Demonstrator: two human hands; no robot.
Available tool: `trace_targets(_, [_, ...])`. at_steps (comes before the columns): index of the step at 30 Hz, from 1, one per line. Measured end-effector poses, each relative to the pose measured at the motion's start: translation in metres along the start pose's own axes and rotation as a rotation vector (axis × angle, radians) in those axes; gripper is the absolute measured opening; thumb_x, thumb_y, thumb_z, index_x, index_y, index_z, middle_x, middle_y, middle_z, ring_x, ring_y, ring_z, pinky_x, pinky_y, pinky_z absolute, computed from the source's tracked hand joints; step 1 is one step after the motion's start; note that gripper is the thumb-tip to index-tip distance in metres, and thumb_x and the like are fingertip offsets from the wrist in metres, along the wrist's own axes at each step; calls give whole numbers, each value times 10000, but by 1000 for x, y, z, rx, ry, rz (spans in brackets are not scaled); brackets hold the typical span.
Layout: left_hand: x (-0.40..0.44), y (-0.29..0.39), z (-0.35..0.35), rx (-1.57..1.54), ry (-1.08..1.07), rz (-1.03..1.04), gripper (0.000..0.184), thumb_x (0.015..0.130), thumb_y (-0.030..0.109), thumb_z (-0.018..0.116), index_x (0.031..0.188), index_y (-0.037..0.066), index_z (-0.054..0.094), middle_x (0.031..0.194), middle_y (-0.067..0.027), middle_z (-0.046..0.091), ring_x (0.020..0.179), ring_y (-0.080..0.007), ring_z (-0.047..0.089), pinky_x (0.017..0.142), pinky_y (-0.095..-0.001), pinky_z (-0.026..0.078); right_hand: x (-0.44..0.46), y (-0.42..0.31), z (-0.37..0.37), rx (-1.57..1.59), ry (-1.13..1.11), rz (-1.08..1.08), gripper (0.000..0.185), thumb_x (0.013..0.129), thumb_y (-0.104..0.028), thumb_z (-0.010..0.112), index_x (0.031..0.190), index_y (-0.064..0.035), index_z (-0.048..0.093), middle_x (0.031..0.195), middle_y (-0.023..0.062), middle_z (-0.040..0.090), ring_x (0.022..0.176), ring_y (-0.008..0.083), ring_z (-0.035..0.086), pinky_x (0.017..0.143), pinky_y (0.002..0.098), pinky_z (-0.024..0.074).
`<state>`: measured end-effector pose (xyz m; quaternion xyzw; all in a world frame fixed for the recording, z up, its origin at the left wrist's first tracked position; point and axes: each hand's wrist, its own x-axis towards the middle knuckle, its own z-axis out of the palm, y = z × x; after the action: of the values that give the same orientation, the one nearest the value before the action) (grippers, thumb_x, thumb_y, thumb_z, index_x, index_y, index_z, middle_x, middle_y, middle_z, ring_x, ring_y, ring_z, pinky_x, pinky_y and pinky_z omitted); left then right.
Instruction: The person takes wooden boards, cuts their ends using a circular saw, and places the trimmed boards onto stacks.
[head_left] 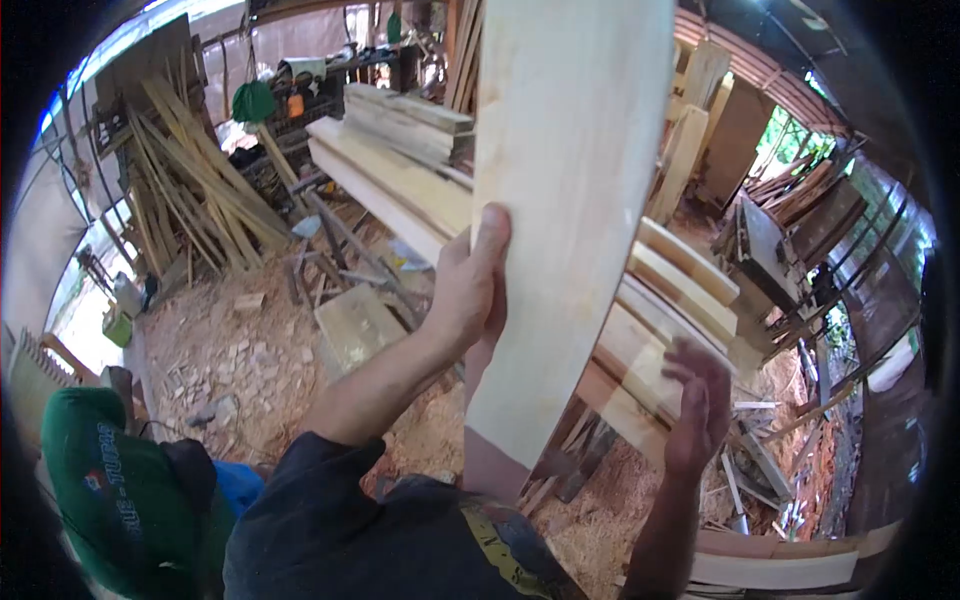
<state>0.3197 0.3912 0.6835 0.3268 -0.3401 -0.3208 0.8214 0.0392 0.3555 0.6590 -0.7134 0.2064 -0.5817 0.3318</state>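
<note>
A wide, pale wooden board [570, 180] stands nearly upright in front of my chest, its top running out of view. My left hand [475, 280] grips the board's left edge, thumb on the near face and the fingers behind it. To the right, apart from the board, my right hand [700, 405] is raised with its fingers spread and slightly curled, somewhat blurred by motion. Nothing shows in it. Behind the board lies a stack of sawn planks [390, 190], which shows again on the right as more planks [685, 280].
A person in a green cap [85, 470] is close at my lower left. Wood chips and sawdust cover the floor [235, 370]. Thin strips [190, 170] lean at the back left. A curved pale plank [775, 570] lies at the lower right.
</note>
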Motion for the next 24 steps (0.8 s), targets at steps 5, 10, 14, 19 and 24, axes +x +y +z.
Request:
trace_targets(5, [-5, -4, 8, -73, -92, -10, 638, 1006, 424, 615, 1268, -154, 545, 1166, -171, 664, 1071, -200, 627, 924, -330, 504, 27, -1, 35, 116, -98, 41, 550, 976, -437, 594, 1297, 8, 551, 1329, 197, 584, 1160, 276, 599, 932, 390, 491])
trace_targets(10, [-8, -12, 4, 73, -190, -60, 616, 990, 457, 631, 1243, -103, 594, 1057, -126, 682, 954, -158, 642, 824, -310, 532, 45, -5, 30, 73, -52, 3, 693, 967, -537, 586, 1346, 36, 499, 1315, 219, 584, 1117, 292, 633, 881, 400, 535])
trace_targets(14, [-10, -35, 8, 123, -202, -23, 560, 982, 448, 646, 1157, -84, 634, 987, -112, 709, 870, -148, 663, 727, -307, 554, 65, -16, 19, 100, -67, 17, 831, 949, -608, 573, 1409, 65, 415, 1259, 225, 617, 1085, 300, 658, 834, 384, 572])
trace_targets(19, [-23, -52, 4, 436, -220, 33, 569, 912, 519, 698, 1071, -27, 679, 819, -149, 705, 777, -158, 682, 676, -353, 551, 58, 9, -1, 117, 89, 5, 698, 1027, -429, 544, 1472, 69, 340, 1376, 170, 516, 1171, 217, 555, 975, 365, 491])
trace_targets(24, [-42, -67, -8, 698, -298, -44, 633, 861, 608, 703, 997, -10, 681, 701, -211, 652, 686, -303, 692, 644, -435, 524, 55, 11, -14, 178, 287, 118, 553, 1034, -240, 560, 1462, 45, 357, 1306, 178, 564, 1187, 262, 588, 981, 431, 528])
